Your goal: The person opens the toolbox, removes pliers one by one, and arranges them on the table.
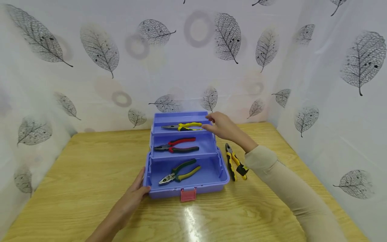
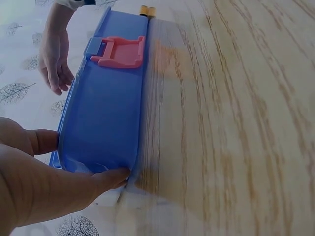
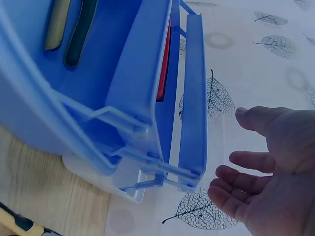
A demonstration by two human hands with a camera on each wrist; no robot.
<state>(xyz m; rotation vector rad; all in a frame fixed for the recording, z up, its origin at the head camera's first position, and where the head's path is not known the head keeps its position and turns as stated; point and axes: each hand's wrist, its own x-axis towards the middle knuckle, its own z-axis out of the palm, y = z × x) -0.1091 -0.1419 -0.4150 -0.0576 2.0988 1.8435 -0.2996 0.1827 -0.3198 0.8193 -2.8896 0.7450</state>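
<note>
Toolbox (image 1: 217, 174), blue and opened on the wooden table (image 1: 90, 174), holds one pair of pliers on each tier: yellow (image 1: 185, 126), red (image 1: 178, 145), green (image 1: 179, 171). Left hand (image 1: 134, 196) grasps its front corner; right hand (image 1: 220, 126), fingers relaxed, hovers beside the top tray. Yellow-black pliers (image 1: 235, 162) lie just beside the box.

Blue toolbox (image 1: 216, 174) — open, tiers stepped back — on table.

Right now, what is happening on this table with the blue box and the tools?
A person works at an opened blue toolbox with stepped trays on a wooden table. The left hand holds the box's front left corner. The right hand, fingers relaxed, is at the right end of the top tray beside the yellow long-nose pliers and grips nothing. Red-handled pliers lie in the middle tray, green-and-yellow pliers in the bottom. A yellow-and-black pair lies on the table to the right of the box.
</note>
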